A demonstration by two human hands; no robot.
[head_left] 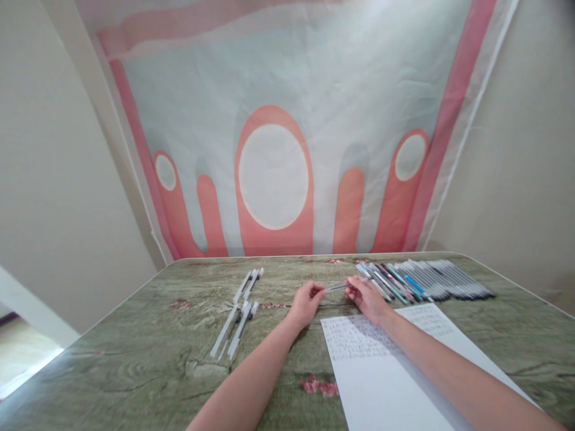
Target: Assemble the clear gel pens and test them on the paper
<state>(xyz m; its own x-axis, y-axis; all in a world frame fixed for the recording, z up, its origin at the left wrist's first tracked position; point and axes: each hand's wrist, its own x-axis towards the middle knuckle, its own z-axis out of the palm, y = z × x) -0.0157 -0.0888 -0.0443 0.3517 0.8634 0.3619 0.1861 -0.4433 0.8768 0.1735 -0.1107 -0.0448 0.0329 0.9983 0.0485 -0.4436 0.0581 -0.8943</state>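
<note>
Pen (336, 288) pinched by left hand (307, 303) and right hand (367, 299), partly hidden; writing (353, 338) on paper (381, 392) unreadable

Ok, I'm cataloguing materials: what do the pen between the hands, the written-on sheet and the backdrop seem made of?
Pen: probably plastic, smooth; it looks slim, greyish and perhaps partly see-through, though blurry.
Sheet: paper, matte, white and flat with dark writing.
Backdrop: perhaps vinyl or coated fabric, faintly sheened, with printed shapes and wrinkles.

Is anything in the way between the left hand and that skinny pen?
Nothing visible: the left hand pinches one end of the pen directly, and the right hand grips it farther along.
</note>
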